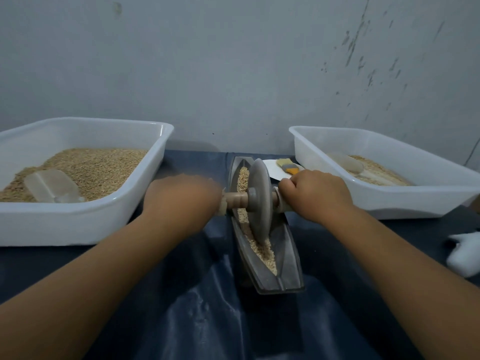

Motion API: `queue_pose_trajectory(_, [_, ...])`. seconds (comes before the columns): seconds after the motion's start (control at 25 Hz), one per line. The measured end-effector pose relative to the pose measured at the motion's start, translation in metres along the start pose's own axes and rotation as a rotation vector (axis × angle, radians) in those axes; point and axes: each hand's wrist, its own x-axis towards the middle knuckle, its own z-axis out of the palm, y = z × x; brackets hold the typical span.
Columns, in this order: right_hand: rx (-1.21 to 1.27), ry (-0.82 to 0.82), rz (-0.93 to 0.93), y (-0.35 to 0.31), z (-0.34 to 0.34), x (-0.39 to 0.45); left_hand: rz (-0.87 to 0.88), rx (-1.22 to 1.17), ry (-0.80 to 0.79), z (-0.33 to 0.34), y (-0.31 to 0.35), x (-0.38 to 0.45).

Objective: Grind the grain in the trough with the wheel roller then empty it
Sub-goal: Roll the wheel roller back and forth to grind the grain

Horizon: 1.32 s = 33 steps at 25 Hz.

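A long grey boat-shaped trough (288,258) lies lengthwise on the dark cloth in the middle. Tan grain (262,252) fills its groove. The grey wheel roller (258,198) stands upright in the groove, near the trough's middle, on a wooden axle (236,200). My left hand (181,201), blurred, grips the axle's left end. My right hand (315,194) grips the right end with curled fingers.
A white tub (145,193) of grain with a clear scoop (52,187) stands at the left. Another white tub (415,201) with some grain and a scoop stands at the right. A brush (287,166) lies on a white card behind the trough. White cloth (465,253) lies far right.
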Motion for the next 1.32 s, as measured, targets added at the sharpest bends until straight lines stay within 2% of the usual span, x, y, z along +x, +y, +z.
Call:
queue_pose_trajectory(0.24, [-0.068, 0.112, -0.012, -0.007, 0.0, 0.001, -0.086, 0.047, 0.042, 0.004, 0.004, -0.007])
queue_pose_trajectory(0.56, [0.12, 0.079, 0.115, -0.003, 0.03, 0.055, -0.131, 0.031, 0.022, 0.012, -0.008, 0.056])
queue_pose_trajectory(0.68, [0.1, 0.09, 0.091, -0.002, 0.032, 0.051, -0.116, 0.019, 0.007, 0.01, -0.007, 0.053])
queue_pose_trajectory(1.0, [-0.024, -0.03, 0.029, 0.002, 0.016, 0.027, -0.062, -0.003, -0.019, 0.01, -0.002, 0.023])
queue_pose_trajectory(1.16, [-0.058, 0.062, 0.023, -0.004, 0.018, 0.036, -0.127, -0.036, -0.011, 0.017, -0.001, 0.023])
queue_pose_trajectory(1.32, [0.036, 0.112, 0.064, -0.007, 0.029, 0.051, -0.134, -0.025, 0.031, 0.017, -0.005, 0.049])
